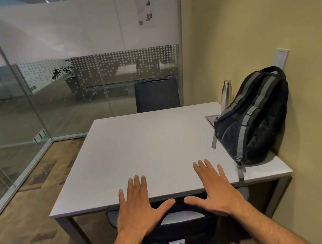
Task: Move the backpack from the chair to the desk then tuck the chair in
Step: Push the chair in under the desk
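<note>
A black backpack (254,119) with grey straps stands on the right side of the white desk (139,150), leaning against the yellow wall. The dark office chair (180,239) sits below me with its seat partly under the desk's near edge. My left hand (139,207) and my right hand (215,189) hover flat, fingers spread, above the chair back and the desk's front edge. Neither hand holds anything.
A steel water bottle (226,93) stands behind the backpack by the wall. A second dark chair (157,95) stands at the desk's far side. Glass partitions (16,106) close the room at the left and back. A cable hatch (211,119) sits in the desk near the backpack.
</note>
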The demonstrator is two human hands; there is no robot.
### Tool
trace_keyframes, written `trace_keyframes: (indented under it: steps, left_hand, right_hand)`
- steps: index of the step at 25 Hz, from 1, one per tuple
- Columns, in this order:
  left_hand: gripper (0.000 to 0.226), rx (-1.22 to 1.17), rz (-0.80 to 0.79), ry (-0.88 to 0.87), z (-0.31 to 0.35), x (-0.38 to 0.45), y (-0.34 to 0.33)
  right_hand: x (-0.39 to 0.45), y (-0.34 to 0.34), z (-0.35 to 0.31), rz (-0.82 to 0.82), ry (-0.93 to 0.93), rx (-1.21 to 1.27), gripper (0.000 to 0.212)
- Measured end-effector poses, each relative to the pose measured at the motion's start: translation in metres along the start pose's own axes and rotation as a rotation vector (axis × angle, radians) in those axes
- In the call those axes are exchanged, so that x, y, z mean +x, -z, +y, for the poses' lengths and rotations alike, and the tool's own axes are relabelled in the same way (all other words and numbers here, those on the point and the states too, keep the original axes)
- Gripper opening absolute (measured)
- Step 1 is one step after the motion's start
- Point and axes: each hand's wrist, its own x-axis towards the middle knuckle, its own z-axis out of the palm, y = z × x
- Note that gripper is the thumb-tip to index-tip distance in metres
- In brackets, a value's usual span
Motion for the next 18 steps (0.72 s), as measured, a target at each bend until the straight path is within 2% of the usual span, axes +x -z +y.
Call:
trace_keyframes:
  steps: [18]
  left_hand:
    - [0.129,-0.013,-0.016,-0.015,-0.005,0.082,0.003]
  right_hand:
    - [0.082,0.001,0.019,0.057,-0.051,0.025,0.127]
